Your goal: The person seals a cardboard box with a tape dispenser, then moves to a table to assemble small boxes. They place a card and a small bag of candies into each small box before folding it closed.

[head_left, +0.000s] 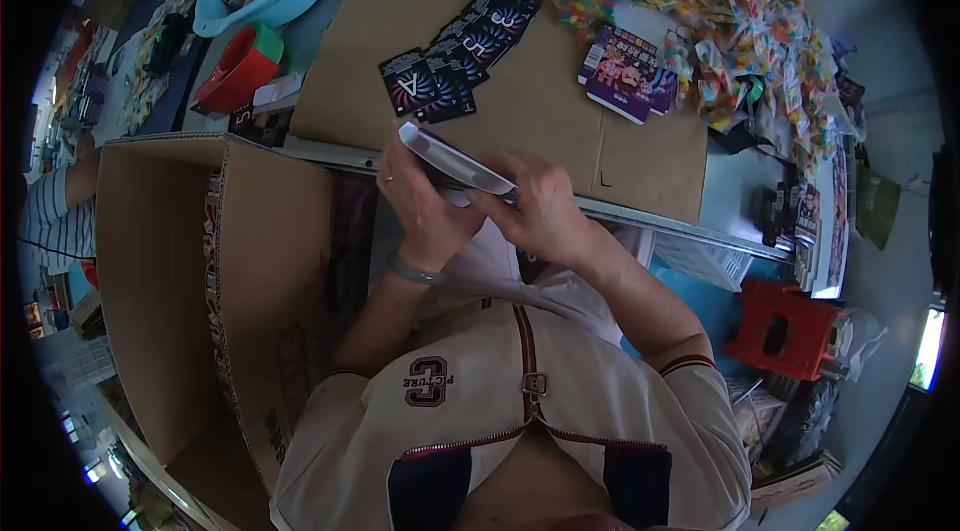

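Just in front of my chest, both hands grip a small thin cardboard carton (455, 161), tilted, with its white end turned up towards me. My left hand (425, 211), with a ring and a bracelet, closes on its left side. My right hand (538, 206) pinches the right end; some of its fingertips are hidden behind the carton. Beyond them, on a brown cardboard sheet (350, 71), lies a fanned row of black printed cards (470, 51). To the right of the cards lie purple printed cartons (628, 71), flat and overlapping.
A heap of colourful clear packets (700, 1) covers the back right. A light blue basin (230, 16) and a red round container (235, 76) stand at back left. A tall open cardboard box (160, 281) is at my left. A red stool (785, 331) stands right; another person's arm (80, 181) shows far left.
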`<state>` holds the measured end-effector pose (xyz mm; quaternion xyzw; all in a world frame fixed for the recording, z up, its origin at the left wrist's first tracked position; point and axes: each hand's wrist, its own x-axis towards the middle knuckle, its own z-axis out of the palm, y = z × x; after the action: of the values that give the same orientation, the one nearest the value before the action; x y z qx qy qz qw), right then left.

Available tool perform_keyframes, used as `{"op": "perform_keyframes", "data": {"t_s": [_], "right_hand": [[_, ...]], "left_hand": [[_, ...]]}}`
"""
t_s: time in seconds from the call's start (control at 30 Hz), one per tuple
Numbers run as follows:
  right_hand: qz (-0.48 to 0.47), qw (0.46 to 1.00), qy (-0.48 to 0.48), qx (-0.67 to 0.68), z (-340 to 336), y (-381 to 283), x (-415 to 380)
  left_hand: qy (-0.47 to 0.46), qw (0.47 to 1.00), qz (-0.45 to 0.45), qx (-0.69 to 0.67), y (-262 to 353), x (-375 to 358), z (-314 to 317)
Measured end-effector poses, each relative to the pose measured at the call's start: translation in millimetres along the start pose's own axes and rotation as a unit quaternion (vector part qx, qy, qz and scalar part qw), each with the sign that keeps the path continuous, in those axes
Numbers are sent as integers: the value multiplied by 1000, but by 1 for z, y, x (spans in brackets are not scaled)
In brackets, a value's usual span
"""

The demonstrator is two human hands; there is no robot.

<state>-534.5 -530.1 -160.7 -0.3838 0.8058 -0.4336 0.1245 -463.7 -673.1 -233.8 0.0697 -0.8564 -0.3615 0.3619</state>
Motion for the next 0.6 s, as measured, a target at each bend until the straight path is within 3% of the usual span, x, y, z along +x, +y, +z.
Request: {"op": "perform_keyframes", "data": {"t_s": [0.07, 0.1, 0.17, 0.2, 0.27, 0.33, 0.4, 0.43, 0.5, 0.53, 0.6], "right_hand": [[-26, 999, -30, -16, -3, 1, 7], [-50, 997, -58, -28, -4, 3, 10], [-110, 992, -53, -41, -17, 24, 22], [-166, 984, -46, -53, -30, 37, 31], [-38, 994, 58, -87, -65, 60, 55], [71, 965, 197, -157, -91, 108, 85], [91, 930, 208, -291, -106, 126, 107], [88, 931, 206, -289, -107, 129, 116], [17, 879, 224, -420, -101, 136, 131], [15, 882, 221, -416, -98, 141, 137], [81, 878, 170, -441, -90, 149, 146]], "left_hand": [[4, 991, 29, 128, 6, 11, -9], [8, 991, 28, 127, -1, 9, -7], [42, 994, -27, -96, -21, 6, -4], [42, 994, -23, -101, -28, 10, -7], [86, 979, -114, -145, -37, 20, -19], [72, 978, -116, -157, -46, 29, -24], [95, 973, -143, -153, -48, 43, -26], [98, 973, -143, -150, -49, 50, -27], [43, 982, -158, -95, -51, 64, -31], [44, 984, -158, -76, -51, 70, -31], [17, 981, -175, -88, -49, 79, -30]]}}
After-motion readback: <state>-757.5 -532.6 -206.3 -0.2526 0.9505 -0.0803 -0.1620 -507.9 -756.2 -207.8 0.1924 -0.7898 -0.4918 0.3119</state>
